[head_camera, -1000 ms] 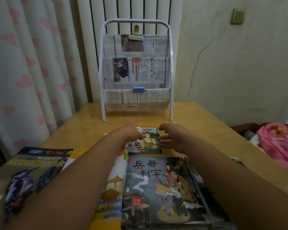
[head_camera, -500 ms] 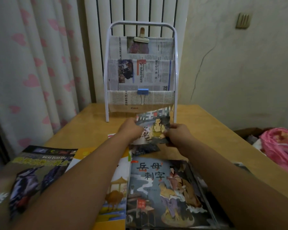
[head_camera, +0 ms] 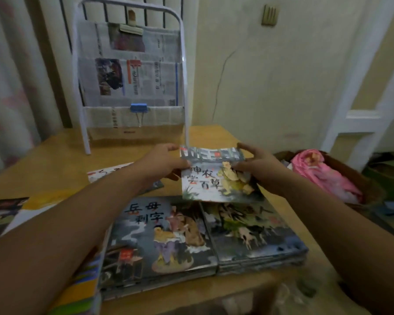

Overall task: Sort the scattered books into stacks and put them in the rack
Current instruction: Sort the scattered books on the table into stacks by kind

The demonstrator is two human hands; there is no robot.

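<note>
Head view shows both hands holding one small picture book just above the wooden table: the left hand pinches its left edge with thumb on the cover, and the right hand grips its right edge, fingers curled over the top corner. The book hangs tilted over the far ends of two stacks of similar books, the left stack and the right stack, which lie side by side and touching near the table's front edge. My worry is the landing: the held book is smaller than the covers below, so set down off-centre it could slide off or straddle the seam between the stacks. The right stack also sits close to the table's front and right edges, and a nudge from a forearm could push it over. More loose books lie flat behind the left arm, with others at the far left. As for containers, the white wire rack stands upright at the back of the table, its tiers lined with newspaper held by a blue binder clip and a tan clip; no books show in it. Beside the table a brown basket holds pink cloth.
</note>
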